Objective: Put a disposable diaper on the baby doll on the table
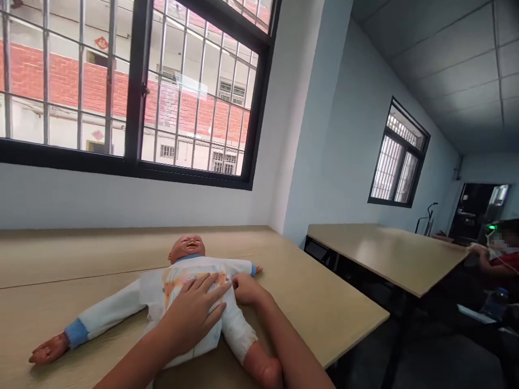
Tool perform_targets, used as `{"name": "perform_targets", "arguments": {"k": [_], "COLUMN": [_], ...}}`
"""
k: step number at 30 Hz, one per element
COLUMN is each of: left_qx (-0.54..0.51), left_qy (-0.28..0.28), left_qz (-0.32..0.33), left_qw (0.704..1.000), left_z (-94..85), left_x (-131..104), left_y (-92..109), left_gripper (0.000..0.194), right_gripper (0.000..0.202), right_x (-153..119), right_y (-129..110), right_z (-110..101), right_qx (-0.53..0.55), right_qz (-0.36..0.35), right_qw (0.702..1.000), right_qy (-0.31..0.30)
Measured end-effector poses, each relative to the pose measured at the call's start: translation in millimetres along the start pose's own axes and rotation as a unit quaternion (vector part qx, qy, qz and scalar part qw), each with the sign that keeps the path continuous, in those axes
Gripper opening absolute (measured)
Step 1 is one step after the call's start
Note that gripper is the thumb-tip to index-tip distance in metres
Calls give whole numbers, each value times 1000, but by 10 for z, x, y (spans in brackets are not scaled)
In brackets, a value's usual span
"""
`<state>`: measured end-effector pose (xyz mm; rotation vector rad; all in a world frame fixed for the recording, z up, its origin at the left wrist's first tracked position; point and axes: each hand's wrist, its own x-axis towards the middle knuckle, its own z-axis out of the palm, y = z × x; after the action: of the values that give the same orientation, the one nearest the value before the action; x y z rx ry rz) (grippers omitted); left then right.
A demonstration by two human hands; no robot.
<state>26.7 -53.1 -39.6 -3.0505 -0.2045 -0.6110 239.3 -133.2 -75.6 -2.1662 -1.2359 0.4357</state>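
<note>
A baby doll (187,246) lies on its back on the wooden table, arms spread. It wears a white long-sleeved top (111,310) with blue cuffs and collar. Around its waist is a white diaper (172,281) with an orange and yellow print; a loose white flap shows at its left side. My left hand (198,305) rests flat on the front of the diaper, fingers spread. At the diaper's right edge, by the doll's hip, my right hand (246,289) has its fingers curled closed; the fingertips are partly hidden. One bare doll leg (261,362) extends beside my right forearm.
The wooden table (308,292) stands against the wall below a barred window (198,97). A second table (377,254) is to the right, across a gap. Another person's hand (480,253) is at its far end. A plastic bottle (498,302) with a blue cap stands lower right.
</note>
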Motion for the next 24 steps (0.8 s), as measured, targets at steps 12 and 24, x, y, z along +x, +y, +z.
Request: {"name": "perform_targets", "arguments": {"k": [12,24], "left_qx": [23,14], "left_qy": [-110,-172], "left_qz": [-56,-60], "left_qw": [992,983], "left_z": [-150,-209], "left_x": [275,441], "left_y": [177,153], "left_gripper": [46,57], "right_gripper": [22,27], "right_x": [29,-66], "right_y": [58,63], "right_z": [26,-110], "right_qx": [231,409], "right_qz": [-18,0], "right_qw": [973,910], "right_qy": [-9,-68]}}
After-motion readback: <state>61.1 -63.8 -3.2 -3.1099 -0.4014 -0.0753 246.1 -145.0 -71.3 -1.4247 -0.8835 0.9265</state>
